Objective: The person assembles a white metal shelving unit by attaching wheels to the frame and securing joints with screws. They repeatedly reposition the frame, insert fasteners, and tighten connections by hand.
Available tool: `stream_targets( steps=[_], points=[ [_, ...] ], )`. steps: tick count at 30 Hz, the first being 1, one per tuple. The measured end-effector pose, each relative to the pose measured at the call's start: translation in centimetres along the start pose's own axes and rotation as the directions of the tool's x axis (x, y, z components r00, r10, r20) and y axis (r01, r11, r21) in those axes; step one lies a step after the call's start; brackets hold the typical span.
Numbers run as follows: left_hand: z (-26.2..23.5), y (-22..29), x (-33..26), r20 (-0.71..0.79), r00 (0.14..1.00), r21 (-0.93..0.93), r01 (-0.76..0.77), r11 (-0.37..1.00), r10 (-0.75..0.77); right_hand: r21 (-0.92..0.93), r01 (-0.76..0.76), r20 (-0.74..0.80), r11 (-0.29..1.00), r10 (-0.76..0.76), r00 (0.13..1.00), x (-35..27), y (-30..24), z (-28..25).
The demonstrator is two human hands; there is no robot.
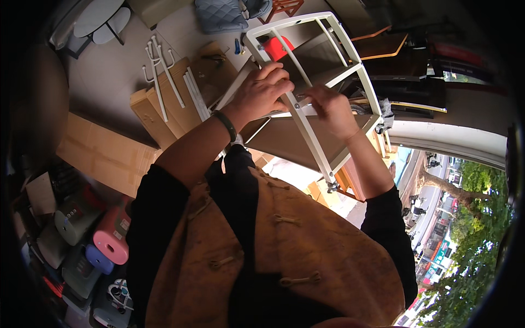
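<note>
In front of me stands a white metal shelf rack [311,139], tilted in view, with flat brown-grey panels and a caster [332,187] at its near lower end. My left hand [263,90] is closed round one of its posts, thumb low and fingers over the edge. Just right of that post, my right hand [333,112] has its fingers pinched together beside a dark bolt [297,106]. Whatever sits between those fingertips is too small and dark to make out. A red object [278,48] shows behind the rack's upper bars.
Flattened cardboard boxes [104,150] lie to the left, with loose white metal tubes [158,76] on top. Pink and grey plastic stools [113,234] crowd the lower left. Beyond are a round white table [98,17] and a grey cushion [219,15]. A doorway opens to a street at right.
</note>
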State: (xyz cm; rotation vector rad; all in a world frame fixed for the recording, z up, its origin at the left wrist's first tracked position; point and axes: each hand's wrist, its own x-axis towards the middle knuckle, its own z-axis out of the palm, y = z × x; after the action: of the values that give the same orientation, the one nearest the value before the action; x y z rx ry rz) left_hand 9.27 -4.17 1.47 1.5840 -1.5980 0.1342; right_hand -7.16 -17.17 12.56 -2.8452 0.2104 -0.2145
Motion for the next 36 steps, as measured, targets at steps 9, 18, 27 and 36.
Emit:
stream_targets(
  steps=[9, 18, 27, 36],
  points=[
    [0.6, 0.0, -0.4, -0.021, 1.000, 0.012, 0.022, 1.000, -0.022, -0.180, 0.047, 0.098, 0.983, -0.030, 0.995, -0.2, -1.7, -0.2],
    [0.5, 0.0, -0.5, -0.013, 0.999, -0.002, 0.038, 0.999, -0.038, -0.229, 0.113, 0.157, 0.967, -0.078, 0.985, 0.1, -1.7, -0.8],
    [0.6, 0.0, -0.6, -0.023, 0.999, -0.025, 0.036, 0.999, -0.036, -0.256, 0.329, 0.189, 0.909, -0.287, 0.939, 1.0, -1.3, -1.2],
    [0.7, 0.1, -0.7, -0.032, 0.999, -0.025, 0.041, 0.999, -0.042, -0.275, 0.290, 0.213, 0.917, -0.236, 0.948, 0.6, -2.2, -1.0]
  ],
)
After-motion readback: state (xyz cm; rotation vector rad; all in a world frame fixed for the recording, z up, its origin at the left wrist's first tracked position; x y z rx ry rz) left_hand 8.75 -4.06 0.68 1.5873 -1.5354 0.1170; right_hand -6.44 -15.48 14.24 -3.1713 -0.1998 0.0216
